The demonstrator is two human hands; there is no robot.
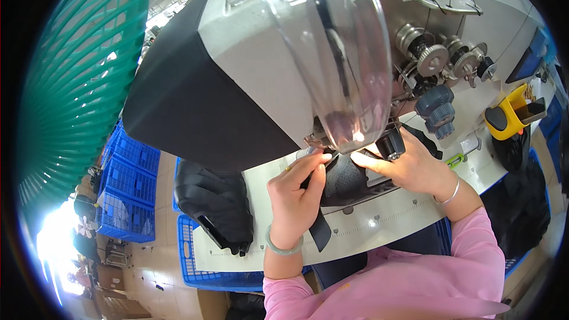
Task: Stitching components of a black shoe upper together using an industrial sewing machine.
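While a small light glows beneath the head of a sewing machine (pixel 255 77), a person in pink sleeves works both hands close to the stitching area, a black piece (pixel 341 181) lying between them on the tabletop (pixel 388 220). The left grip (pixel 294 198) is drawn nearly closed, thumb and forefinger close together at the piece's near left edge; whether they pinch it cannot be told. The right grip (pixel 416 167) is spread wider, its thumb reaching across toward the piece, its other fingers partly hidden, so what it holds underneath cannot be told either. The hands flank the piece probably to keep it flat and lined up under the machine, and a clear shield (pixel 355 65) hangs in front, presumably to guard the worker. A black strip (pixel 320 231) trails toward the tabletop's near edge.

Pale and marked with a ruled scale, the tabletop carries a bulky black pouch (pixel 214 204) at left, perhaps set there to be within reach, and a green-handled tool (pixel 455 160) at right, near a yellow holder (pixel 508 117). A large green fan guard (pixel 83 77) looms at left; beyond it, blue crates (pixel 127 184) are stacked on a tiled floor (pixel 157 269) in bright light.
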